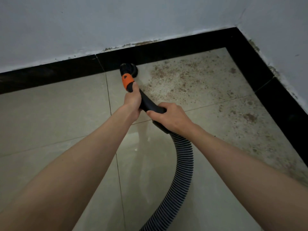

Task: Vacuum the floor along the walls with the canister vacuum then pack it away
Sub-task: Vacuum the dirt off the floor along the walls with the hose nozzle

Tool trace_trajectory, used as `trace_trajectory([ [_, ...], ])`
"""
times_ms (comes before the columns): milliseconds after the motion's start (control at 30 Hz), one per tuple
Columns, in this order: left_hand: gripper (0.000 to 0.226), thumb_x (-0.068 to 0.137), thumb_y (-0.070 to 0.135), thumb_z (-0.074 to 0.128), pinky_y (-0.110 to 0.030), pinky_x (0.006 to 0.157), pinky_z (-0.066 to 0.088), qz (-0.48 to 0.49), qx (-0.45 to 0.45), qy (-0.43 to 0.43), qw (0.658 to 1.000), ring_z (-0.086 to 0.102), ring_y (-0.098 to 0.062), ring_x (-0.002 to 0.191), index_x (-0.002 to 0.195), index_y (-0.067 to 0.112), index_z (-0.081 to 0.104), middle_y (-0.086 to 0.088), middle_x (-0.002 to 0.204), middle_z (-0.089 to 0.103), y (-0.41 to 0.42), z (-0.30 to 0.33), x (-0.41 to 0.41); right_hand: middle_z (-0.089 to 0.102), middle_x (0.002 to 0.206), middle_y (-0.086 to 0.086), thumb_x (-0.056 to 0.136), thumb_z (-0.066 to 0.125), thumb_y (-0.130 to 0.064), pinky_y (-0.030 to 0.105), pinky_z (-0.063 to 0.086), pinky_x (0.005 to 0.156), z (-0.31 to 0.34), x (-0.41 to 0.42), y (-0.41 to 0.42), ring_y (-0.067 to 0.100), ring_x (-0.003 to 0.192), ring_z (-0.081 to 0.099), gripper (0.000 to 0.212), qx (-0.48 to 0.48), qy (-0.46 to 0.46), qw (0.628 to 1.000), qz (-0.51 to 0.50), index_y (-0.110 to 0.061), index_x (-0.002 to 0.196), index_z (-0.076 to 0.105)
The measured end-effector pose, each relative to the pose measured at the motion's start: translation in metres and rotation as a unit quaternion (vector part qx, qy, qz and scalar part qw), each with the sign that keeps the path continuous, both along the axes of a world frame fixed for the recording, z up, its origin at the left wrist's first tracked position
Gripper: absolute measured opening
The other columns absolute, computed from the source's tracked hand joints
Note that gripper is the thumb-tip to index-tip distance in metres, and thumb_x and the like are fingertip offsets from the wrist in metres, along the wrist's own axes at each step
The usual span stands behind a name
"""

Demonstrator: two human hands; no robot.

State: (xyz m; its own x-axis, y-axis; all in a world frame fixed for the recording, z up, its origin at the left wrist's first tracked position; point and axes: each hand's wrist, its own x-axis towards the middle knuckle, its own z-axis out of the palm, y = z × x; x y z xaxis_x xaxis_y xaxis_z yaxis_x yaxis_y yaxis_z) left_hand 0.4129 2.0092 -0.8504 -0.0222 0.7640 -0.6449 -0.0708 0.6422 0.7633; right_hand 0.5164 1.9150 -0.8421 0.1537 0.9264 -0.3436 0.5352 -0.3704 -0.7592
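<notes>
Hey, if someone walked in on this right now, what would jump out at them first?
Probably the brown dirt scattered over the floor tiles toward the right corner, beside the black baseboard. Next, the orange collar behind the round brush nozzle, which sits at the baseboard. The left hand and right hand hold the black handle, with the ribbed hose curving away below.

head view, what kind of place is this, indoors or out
Most likely an indoor room corner, in need of cleaning. Pale floor tiles meet painted walls along a black skirting, and brown dirt lies scattered toward the corner. Both hands hold a vacuum hose.
</notes>
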Motion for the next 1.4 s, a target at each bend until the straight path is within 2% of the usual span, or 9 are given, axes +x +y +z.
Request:
trace_trajectory([
  [133,0.045,0.101,0.040,0.036,-0.033,0.073,0.049,-0.048,0.000,-0.023,0.999,0.057,-0.020,0.084,0.129,0.005,0.039,-0.007,0.095,0.056,-0.001,0.003,0.019,0.069,0.079,0.000,0.079,0.063,-0.056,0.046,0.058,0.073,-0.003,0.024,-0.002,0.020,0.074,0.067,0.034,-0.001,-0.031,0.999,-0.006,-0.024,0.089,0.065],
  [300,0.047,0.101,0.041,0.036,-0.034,0.080,0.046,-0.111,-0.008,-0.027,0.993,0.056,-0.020,0.089,0.129,0.005,0.039,-0.007,0.101,0.055,-0.002,0.007,0.038,0.068,0.081,-0.001,0.080,0.061,-0.058,0.044,0.057,0.075,-0.009,0.037,-0.010,0.020,0.077,0.066,0.035,0.002,-0.054,0.998,-0.044,-0.025,0.090,0.064],
  [467,0.035,0.100,0.040,0.039,-0.028,0.059,0.047,-0.117,-0.016,-0.027,0.993,0.056,-0.018,0.080,0.112,0.007,0.041,-0.006,0.092,0.056,0.004,0.012,0.038,0.066,0.077,0.000,0.080,0.059,-0.059,0.041,0.056,0.070,-0.003,0.033,-0.005,0.020,0.073,0.064,0.035,0.008,-0.075,0.996,-0.053,-0.023,0.083,0.060],
  [533,0.035,0.100,0.040,0.039,-0.028,0.057,0.046,-0.114,-0.018,-0.025,0.993,0.057,-0.018,0.081,0.113,0.007,0.040,-0.006,0.093,0.056,0.005,0.012,0.031,0.067,0.078,0.000,0.081,0.059,-0.058,0.042,0.057,0.071,-0.002,0.029,-0.004,0.021,0.075,0.065,0.036,0.003,-0.071,0.996,-0.044,-0.022,0.085,0.062],
  [667,0.046,0.101,0.039,0.037,-0.028,0.059,0.047,-0.085,-0.015,-0.023,0.996,0.057,-0.018,0.083,0.131,0.005,0.039,-0.006,0.094,0.056,0.001,0.007,0.009,0.068,0.079,0.000,0.080,0.060,-0.057,0.043,0.058,0.072,0.000,0.015,-0.005,0.021,0.074,0.066,0.036,-0.003,-0.055,0.998,-0.006,-0.023,0.091,0.064],
  [800,0.049,0.102,0.038,0.036,-0.032,0.068,0.048,-0.052,-0.009,-0.020,0.998,0.057,-0.019,0.083,0.137,0.004,0.034,-0.006,0.094,0.055,-0.003,0.007,-0.012,0.069,0.079,0.001,0.080,0.063,-0.056,0.044,0.058,0.073,0.005,-0.001,-0.005,0.021,0.073,0.067,0.035,-0.005,-0.023,1.000,0.014,-0.022,0.089,0.065],
  [933,0.050,0.102,0.038,0.035,-0.036,0.078,0.047,-0.051,-0.009,-0.017,0.999,0.056,-0.020,0.087,0.137,0.003,0.035,-0.006,0.095,0.055,-0.014,0.007,-0.021,0.070,0.080,0.000,0.078,0.063,-0.057,0.044,0.058,0.074,0.004,-0.012,-0.017,0.020,0.073,0.067,0.034,-0.010,-0.008,1.000,0.007,-0.024,0.087,0.065],
  [1067,0.047,0.102,0.040,0.035,-0.034,0.076,0.047,-0.079,-0.013,-0.027,0.996,0.056,-0.018,0.082,0.132,0.003,0.037,-0.006,0.092,0.056,-0.027,0.007,-0.013,0.070,0.079,0.000,0.077,0.062,-0.058,0.045,0.058,0.074,0.004,-0.005,-0.031,0.020,0.074,0.068,0.034,-0.015,-0.009,1.000,-0.010,-0.025,0.085,0.064],
  [1400,0.046,0.101,0.043,0.035,-0.033,0.076,0.046,-0.149,-0.005,-0.034,0.988,0.055,-0.018,0.085,0.128,0.007,0.038,-0.004,0.095,0.054,-0.030,0.013,0.027,0.069,0.079,0.001,0.076,0.060,-0.061,0.044,0.058,0.073,0.007,0.017,-0.044,0.022,0.074,0.066,0.038,-0.015,-0.052,0.995,-0.088,-0.023,0.083,0.064],
])
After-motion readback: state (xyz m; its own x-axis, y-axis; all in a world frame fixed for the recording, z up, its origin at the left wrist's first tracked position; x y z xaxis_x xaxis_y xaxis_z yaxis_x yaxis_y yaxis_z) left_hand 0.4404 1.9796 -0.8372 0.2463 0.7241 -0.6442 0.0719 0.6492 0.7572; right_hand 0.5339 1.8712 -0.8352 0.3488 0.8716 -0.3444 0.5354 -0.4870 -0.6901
